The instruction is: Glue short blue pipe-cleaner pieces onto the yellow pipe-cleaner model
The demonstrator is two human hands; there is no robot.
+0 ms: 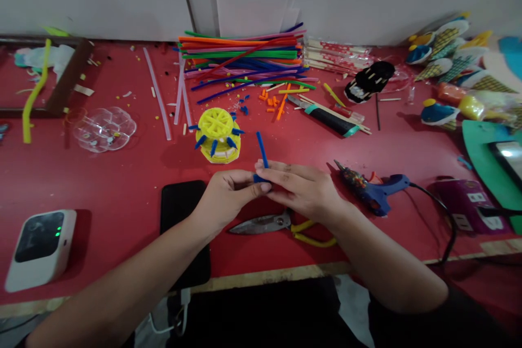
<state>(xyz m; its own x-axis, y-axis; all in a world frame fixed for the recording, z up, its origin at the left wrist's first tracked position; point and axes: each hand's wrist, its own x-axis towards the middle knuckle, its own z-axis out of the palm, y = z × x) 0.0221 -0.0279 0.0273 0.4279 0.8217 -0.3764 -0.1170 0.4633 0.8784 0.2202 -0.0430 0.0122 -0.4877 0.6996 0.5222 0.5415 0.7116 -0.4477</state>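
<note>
Both of my hands meet over the front middle of the red table, around a blue pipe cleaner (262, 150). Its straight end sticks up past the fingers, while a bent part shows low between them. My left hand (228, 190) pinches the low part between thumb and fingers. The fingers of my right hand (304, 187) close on the same piece from the right. Just beyond them stands a yellow wheel-like craft piece (216, 129) with several blue pegs around its side. Scissors (265, 223) with yellow handles lie beneath my hands.
A pile of coloured pipe cleaners (244, 57) lies at the back. To the right are a box cutter (330, 119) and a blue glue gun (377, 193) with its cord. A black phone (183, 201) and a white device (41, 250) sit on the left.
</note>
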